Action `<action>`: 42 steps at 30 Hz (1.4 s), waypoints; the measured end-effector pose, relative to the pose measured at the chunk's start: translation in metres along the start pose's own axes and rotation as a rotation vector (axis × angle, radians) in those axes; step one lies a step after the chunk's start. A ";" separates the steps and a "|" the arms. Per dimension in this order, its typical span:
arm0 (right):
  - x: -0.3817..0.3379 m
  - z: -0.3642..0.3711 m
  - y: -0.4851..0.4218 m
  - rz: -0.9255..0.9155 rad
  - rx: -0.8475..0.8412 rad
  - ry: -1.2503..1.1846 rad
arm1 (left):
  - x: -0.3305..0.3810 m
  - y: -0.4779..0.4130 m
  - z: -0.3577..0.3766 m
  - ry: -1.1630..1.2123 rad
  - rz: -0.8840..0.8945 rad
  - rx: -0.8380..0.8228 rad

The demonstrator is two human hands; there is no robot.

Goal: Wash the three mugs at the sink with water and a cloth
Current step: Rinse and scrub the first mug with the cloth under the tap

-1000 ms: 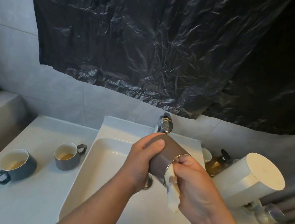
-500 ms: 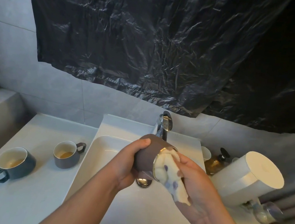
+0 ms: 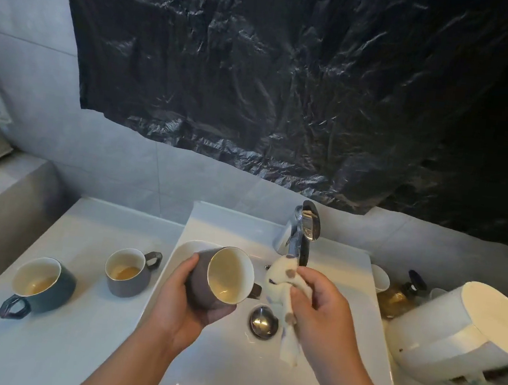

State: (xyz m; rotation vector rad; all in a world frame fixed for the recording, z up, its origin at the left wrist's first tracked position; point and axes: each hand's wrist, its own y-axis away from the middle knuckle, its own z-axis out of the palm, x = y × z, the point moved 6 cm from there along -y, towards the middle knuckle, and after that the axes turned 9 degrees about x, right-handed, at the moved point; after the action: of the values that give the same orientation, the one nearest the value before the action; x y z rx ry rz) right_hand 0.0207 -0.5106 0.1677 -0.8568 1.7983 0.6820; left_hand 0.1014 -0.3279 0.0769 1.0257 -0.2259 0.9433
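No brand, no label, no lettering I can read anywhere on the mugs, the bottle or the faucet. Far out to the left of my left hand sits the dark green mug (image 3: 42, 287) on the countertop (image 3: 70, 345), upright, handle toward me, a brownish puddle in its cream bottom. Closer to my left hand, still apart from it, stands the grey mug (image 3: 128, 273), handle pointing toward the sink (image 3: 225, 379), the same brown dregs inside.

Now my left hand (image 3: 183, 304): fingers curled tight under and around the brown mug (image 3: 220, 278), thumb on its near side, the mug tipped so its cream inside faces up at me, a little liquid pooled at the low edge. It hangs over the basin, its handle sticking out toward my right hand.

Between my hands, low in the basin, there's the chrome drain plug (image 3: 263, 321). My right hand (image 3: 325, 308) is bunched shut on the cloth (image 3: 283, 286), white with dark spots; one end pokes up past my knuckles, the other dangles below my palm. The cloth is just beside the mug handle; whether they touch I can't tell. The faucet (image 3: 304, 229) stands right behind my right fingers. Off to the right of them: an amber pump bottle (image 3: 399, 296) and a white canister (image 3: 464, 333) lying tilted.
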 end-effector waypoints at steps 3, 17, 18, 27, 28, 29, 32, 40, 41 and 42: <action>0.005 0.030 -0.017 -0.088 -0.023 0.033 | 0.009 -0.015 -0.014 0.000 0.014 0.053; 0.050 0.163 -0.154 -0.493 -0.167 0.559 | 0.024 -0.066 -0.028 -0.187 0.061 0.079; 0.051 0.169 -0.160 -0.497 -0.175 0.579 | 0.023 -0.068 -0.029 -0.200 0.057 0.084; 0.054 0.179 -0.167 -0.641 -0.277 0.868 | 0.019 -0.066 -0.032 -0.157 -0.012 0.149; 0.051 0.175 -0.164 -0.641 -0.293 0.867 | 0.021 -0.064 -0.032 -0.134 -0.014 0.164; 0.047 0.169 -0.160 -0.621 -0.299 0.859 | 0.023 -0.061 -0.032 -0.113 -0.009 0.173; 0.027 0.148 -0.132 -0.564 -0.246 0.669 | 0.027 -0.052 -0.032 -0.060 0.004 0.178; 0.031 0.101 -0.008 -0.049 -0.327 0.193 | 0.020 -0.014 -0.034 -0.054 -0.007 0.183; 0.030 0.096 -0.001 -0.045 -0.313 0.171 | 0.016 -0.009 -0.035 -0.061 -0.014 0.175; 0.030 0.091 0.004 -0.020 -0.297 0.125 | 0.012 -0.003 -0.036 -0.072 -0.027 0.171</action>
State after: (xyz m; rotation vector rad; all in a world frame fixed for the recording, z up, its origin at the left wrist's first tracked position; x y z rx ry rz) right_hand 0.0587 -0.4457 0.1083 -1.1339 1.8225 0.9151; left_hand 0.1015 -0.2929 0.0625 1.2183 -0.1930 0.9134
